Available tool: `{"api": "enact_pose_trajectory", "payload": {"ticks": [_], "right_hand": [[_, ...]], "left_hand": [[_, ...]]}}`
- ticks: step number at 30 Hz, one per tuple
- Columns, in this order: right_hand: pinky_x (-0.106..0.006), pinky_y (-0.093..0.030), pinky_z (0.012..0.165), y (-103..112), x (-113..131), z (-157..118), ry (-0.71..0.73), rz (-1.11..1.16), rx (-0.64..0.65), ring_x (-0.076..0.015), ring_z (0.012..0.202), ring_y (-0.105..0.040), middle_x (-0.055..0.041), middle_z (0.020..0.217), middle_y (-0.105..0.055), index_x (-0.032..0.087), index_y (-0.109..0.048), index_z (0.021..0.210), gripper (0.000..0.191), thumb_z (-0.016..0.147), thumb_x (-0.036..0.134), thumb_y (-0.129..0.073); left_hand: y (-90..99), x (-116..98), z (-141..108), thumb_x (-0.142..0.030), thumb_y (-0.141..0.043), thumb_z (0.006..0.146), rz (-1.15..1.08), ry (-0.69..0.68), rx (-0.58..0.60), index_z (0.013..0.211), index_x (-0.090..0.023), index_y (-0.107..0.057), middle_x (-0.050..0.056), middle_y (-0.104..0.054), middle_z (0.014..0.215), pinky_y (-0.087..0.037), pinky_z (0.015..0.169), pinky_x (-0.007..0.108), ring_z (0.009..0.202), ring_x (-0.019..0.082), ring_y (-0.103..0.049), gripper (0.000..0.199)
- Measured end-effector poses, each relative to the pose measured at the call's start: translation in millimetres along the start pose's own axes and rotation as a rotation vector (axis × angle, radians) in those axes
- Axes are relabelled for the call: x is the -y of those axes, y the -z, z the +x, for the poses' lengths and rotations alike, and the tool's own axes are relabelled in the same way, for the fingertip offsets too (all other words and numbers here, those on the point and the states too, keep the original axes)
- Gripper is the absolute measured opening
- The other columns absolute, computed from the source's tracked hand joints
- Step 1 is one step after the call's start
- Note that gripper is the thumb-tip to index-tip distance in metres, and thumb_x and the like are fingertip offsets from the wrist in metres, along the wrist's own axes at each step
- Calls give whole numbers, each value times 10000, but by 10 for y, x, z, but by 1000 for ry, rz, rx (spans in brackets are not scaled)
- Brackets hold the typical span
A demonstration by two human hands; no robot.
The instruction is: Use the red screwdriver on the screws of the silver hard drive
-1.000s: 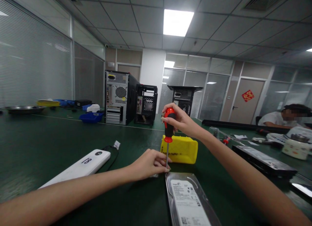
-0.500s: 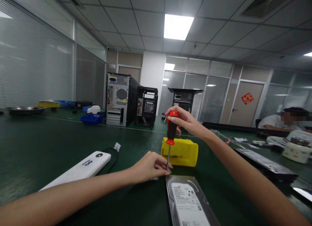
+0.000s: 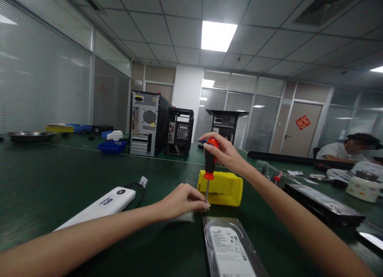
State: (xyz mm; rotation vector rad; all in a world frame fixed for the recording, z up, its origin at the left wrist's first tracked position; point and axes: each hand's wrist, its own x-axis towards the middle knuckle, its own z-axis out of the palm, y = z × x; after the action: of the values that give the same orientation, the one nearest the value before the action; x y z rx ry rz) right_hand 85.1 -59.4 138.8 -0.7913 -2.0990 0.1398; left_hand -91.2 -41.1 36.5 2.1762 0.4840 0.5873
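My right hand (image 3: 226, 151) grips a screwdriver (image 3: 210, 165) by its red and black handle, shaft pointing down. Around the lower shaft, close to the tip, the fingers of my left hand (image 3: 185, 201) are pinched together. Whether a small screw is at the tip cannot be made out. Just below the fingertips lies a hard drive (image 3: 230, 249), flat on the green table (image 3: 143, 241), with a white label facing up. The tip appears slightly above the drive's far left corner. Behind the screwdriver is a yellow bin (image 3: 224, 189).
A white power bank (image 3: 104, 205) marked 18 and a cable lie left. Computer cases (image 3: 146, 121) stand at the back, near a blue bin (image 3: 112, 146). On the right are another drive (image 3: 326, 203), a white pot (image 3: 363, 187) and a seated person (image 3: 338, 151).
My left fingers and the screwdriver tip have risen slightly off the drive's corner. The fingers have closed in on the shaft, and the view has tilted slightly.
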Motion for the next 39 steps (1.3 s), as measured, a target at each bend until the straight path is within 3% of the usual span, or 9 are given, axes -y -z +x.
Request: {"api": "enact_pose_trajectory", "payload": {"ticks": [4,8,13,18,26,39], "right_hand": [[-211,-401,433,54,7,-9,-60,241,147,-84,506,-484,-28,856,-568,225,-461,1202,329,933,356,-324],[-196,-425,437,95,4,-1,-52,300,162,-87,559,-530,-48,916,-584,200,-466,1187,309,928,332,-362],[-175,-415,396,101,-23,2,-16,304,147,-52,456,-497,-11,811,-578,193,-490,1127,272,912,346,-423],[-134,-353,348,94,-31,11,-8,238,108,-4,406,-432,-24,884,-602,188,-527,1096,266,892,349,-469],[-133,-333,326,100,-21,13,-66,172,70,-12,398,-441,0,788,-578,189,-550,1038,252,855,362,-534],[-138,-333,310,110,-39,15,-70,143,87,-15,367,-429,6,749,-584,207,-531,1122,312,864,380,-516]], "left_hand": [[-1,42,20,-359,-630,779,-60,-2,-9,918,-106,-712,89,-719,879,-507,740,272,791,202,-667,300],[-30,44,19,-344,-646,764,-93,22,-16,913,-100,-699,93,-714,896,-512,736,279,793,200,-669,292],[-46,-2,-1,-362,-613,791,-35,27,-6,850,-103,-693,77,-712,856,-505,689,255,762,193,-665,277],[-58,13,-1,-379,-593,807,-10,9,-4,853,-107,-687,70,-709,848,-499,676,240,749,186,-664,291],[-54,-29,-18,-372,-572,826,10,-8,7,848,-108,-686,69,-703,834,-498,674,238,751,184,-664,288],[-55,-129,-37,-362,-578,822,-35,36,21,858,-99,-682,77,-696,844,-514,692,260,763,186,-661,285]]}}
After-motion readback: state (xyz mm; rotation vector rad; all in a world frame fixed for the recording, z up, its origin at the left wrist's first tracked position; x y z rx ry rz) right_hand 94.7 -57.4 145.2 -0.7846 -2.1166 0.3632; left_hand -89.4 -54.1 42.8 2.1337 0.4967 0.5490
